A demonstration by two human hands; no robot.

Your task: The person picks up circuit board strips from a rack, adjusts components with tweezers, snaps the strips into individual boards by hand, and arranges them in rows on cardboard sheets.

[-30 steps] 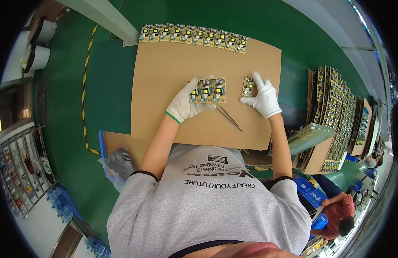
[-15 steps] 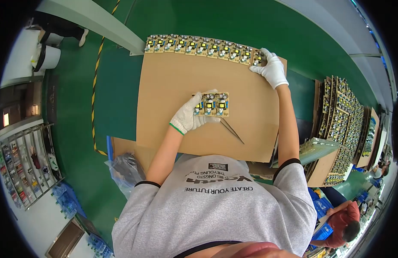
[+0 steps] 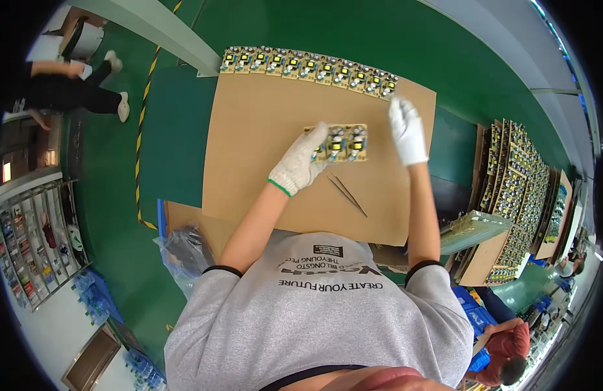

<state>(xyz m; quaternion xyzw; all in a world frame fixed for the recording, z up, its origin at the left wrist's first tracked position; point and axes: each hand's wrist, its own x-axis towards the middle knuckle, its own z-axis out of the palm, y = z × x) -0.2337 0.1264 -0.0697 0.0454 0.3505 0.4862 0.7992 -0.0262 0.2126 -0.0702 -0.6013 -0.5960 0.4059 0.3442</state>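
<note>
My left hand (image 3: 300,160), in a knitted white glove with a green cuff, grips a panel of circuit boards (image 3: 348,144) over the cardboard sheet (image 3: 262,143). Its thumb lies on top of the panel's left side. My right hand (image 3: 408,130), in a white glove, is a little below the right end of a row of circuit boards (image 3: 308,68). That hand is blurred, and its fingers are too smeared to read. The row runs along the sheet's far edge. Metal tweezers (image 3: 348,195) lie on the sheet below the held panel.
Stacked sheets bearing many circuit boards (image 3: 520,186) stand at the right, beside a clear plastic-wrapped bundle (image 3: 474,229). A grey post (image 3: 164,32) rises at the upper left. A person in dark clothes (image 3: 73,91) is at the left, another in red (image 3: 507,348) at the lower right.
My right hand has left the last board of the row and drawn back toward me; that board now sits against its neighbours. My left hand and the held panel have shifted right. The person at left has come further into view.
</note>
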